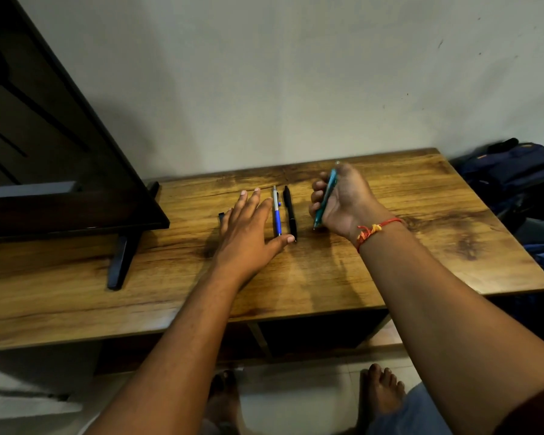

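Gripped the likely light, stiff, slick teal pen (327, 196) mid-barrel in curled right hand (350, 200), three o'clock of flat, spread left hand (248, 226).

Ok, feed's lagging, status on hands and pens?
Right hand grips teal pen, tip down. Left hand open beside blue pen, black pen on table. Nothing blocking.
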